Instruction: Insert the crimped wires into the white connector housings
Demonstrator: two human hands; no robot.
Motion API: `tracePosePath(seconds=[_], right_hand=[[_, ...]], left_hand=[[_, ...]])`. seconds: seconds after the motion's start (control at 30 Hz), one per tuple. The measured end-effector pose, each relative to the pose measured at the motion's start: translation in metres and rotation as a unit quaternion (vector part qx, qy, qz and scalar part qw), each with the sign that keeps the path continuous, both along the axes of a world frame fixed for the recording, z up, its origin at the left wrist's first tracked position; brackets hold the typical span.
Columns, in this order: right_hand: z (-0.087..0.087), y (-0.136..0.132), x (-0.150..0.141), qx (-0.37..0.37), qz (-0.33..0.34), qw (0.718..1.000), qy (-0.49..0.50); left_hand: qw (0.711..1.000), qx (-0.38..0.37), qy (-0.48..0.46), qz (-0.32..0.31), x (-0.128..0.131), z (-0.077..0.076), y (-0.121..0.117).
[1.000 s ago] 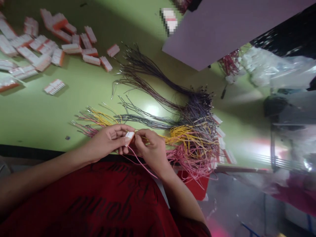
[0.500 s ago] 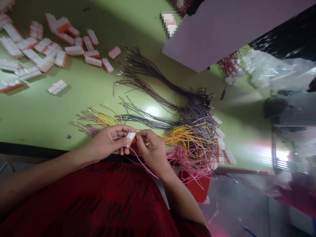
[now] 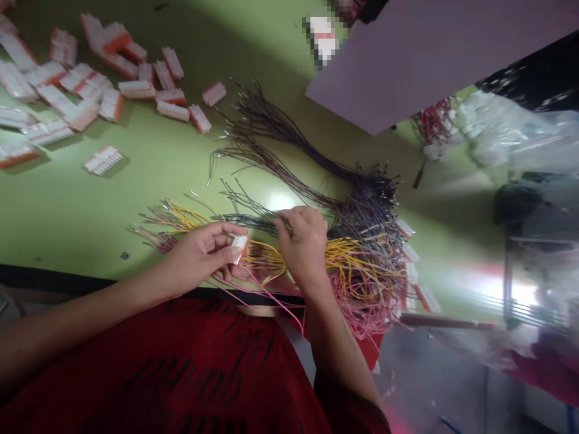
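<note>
Left hand (image 3: pixel 210 248)'s pinching the white-and-orange connector housing (image 3: pixel 239 246) near the table (image 3: pixel 156 154) edge. Grey wires (image 3: pixel 254 222) run roughly left-right just beyond it; right hand (image 3: pixel 305 241)'s nearer, fingers curled over them, can't tell if it's gripping any.

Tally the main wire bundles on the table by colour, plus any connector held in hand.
Dark purple bundle: 1
Brown bundle: 1
Grey bundle: 1
Yellow bundle: 1
Pink bundle: 1
White-and-orange connector, in left hand: 1
Total: 6
</note>
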State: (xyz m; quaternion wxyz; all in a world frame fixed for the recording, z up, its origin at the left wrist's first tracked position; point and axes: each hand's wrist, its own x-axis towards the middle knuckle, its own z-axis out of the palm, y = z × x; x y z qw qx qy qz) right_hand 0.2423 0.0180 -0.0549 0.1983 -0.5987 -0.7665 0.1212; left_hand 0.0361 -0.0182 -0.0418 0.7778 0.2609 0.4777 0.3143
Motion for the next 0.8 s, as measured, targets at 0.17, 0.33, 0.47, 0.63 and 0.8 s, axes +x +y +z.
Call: tracePosePath(seconds=[0.17, 0.33, 0.47, 0.63, 0.8], right_hand=[[-0.006, 0.008, 0.014, 0.031, 0.023, 0.998, -0.041], [0.030, -0.005, 0.034, -0.068, 0.075, 0.994, -0.032], [0.058, -0.011, 0.021, -0.074, 0.089, 0.991, 0.065], [0.050, -0.017, -0.022, -0.164, 0.153, 0.948, 0.226], [0.027, -0.020, -0.027, -0.140, 0.031, 0.971, 0.188]], left_hand=[[1.000, -0.011, -0.004, -0.006, 0.001, -0.002, 0.004], [1.000, -0.012, -0.009, -0.007, 0.000, -0.004, 0.004], [0.999, -0.025, -0.015, -0.026, 0.005, -0.003, 0.002], [1.000, -0.012, -0.013, 0.002, 0.007, -0.003, 0.003], [0.999, 0.000, -0.011, 0.046, 0.000, -0.003, 0.008]])
